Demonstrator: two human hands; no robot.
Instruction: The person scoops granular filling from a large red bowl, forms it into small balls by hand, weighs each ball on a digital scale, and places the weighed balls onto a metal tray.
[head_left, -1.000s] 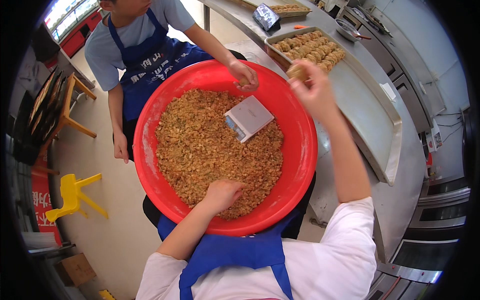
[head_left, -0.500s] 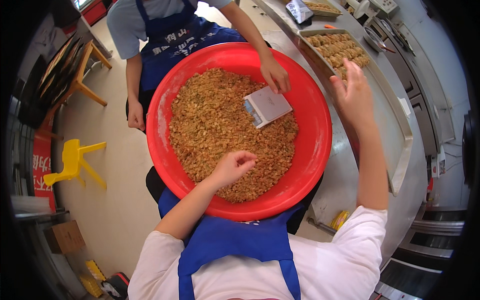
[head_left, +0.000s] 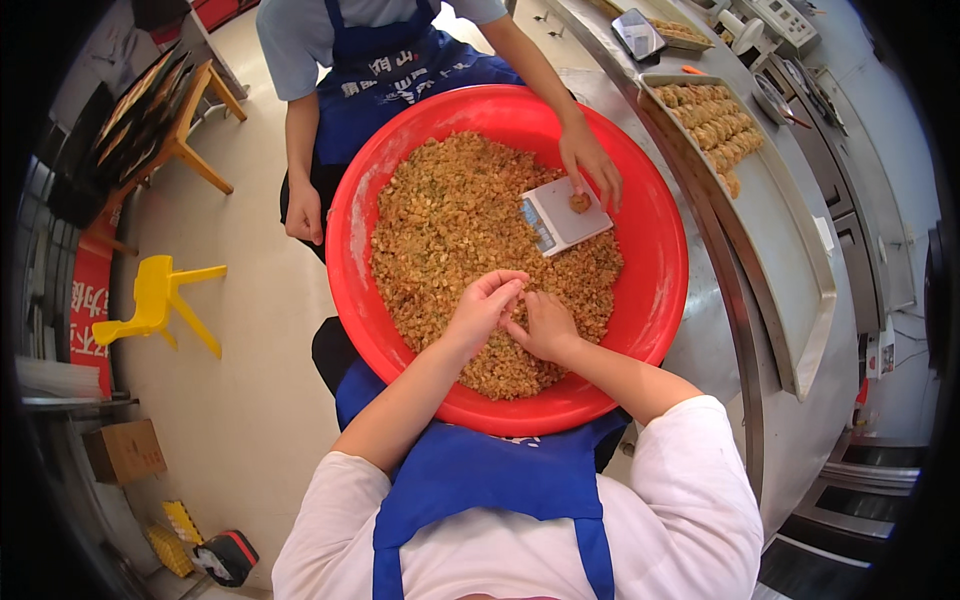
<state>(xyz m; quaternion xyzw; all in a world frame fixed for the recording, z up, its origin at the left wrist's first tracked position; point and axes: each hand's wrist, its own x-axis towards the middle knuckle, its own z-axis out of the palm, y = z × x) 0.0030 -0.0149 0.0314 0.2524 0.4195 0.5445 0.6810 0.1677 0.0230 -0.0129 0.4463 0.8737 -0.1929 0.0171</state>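
Observation:
A large red basin holds a brown crumbly mixture and stands before me. Over the near part of the mixture, my left hand is closed, thumb and fingertips pinched together; whatever is between them is too small to make out. Right beside it, my right hand is open, fingers stretched low at the mixture and thumb toward the left hand. A digital scale rests on the mixture farther right. On its plate sits a small brown ball, with a co-worker's hand just above.
To the right, a metal counter carries a long tray with rows of brown balls at its far end. A phone lies beyond. The co-worker in a blue apron sits opposite. A yellow chair stands on the left floor.
My right hand has come from above the tray down into the basin beside my left. A ball now sits on the scale under the co-worker's hand. The whole view has shifted slightly.

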